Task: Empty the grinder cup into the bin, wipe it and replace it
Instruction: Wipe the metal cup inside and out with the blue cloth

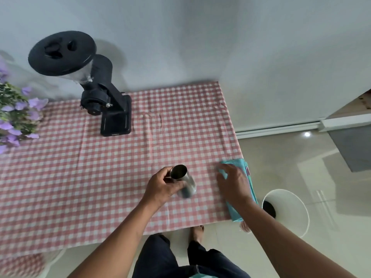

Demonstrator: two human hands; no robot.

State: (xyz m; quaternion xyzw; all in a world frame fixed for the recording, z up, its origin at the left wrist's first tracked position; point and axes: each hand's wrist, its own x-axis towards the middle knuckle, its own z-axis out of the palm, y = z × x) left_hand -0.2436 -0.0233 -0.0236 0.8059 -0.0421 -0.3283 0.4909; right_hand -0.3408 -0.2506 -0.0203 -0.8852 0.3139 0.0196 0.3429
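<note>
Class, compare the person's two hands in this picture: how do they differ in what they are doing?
The left hand grips the metal cup, tilted above the checked tablecloth; the right hand lies spread on the blue cloth at the table's edge. The left's fingers are curled, the right's open. Both are bare.

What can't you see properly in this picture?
- Cup inside: dark in the head view, so clean or dirty is unclear.
- Cloth: the right hand covers its middle, so whether the hand grips it is unclear.
- Bin: the right arm hides part of the dark stuff inside.
- Flowers: cut off by the left edge.
- Left hand hides part of the cup.
</note>
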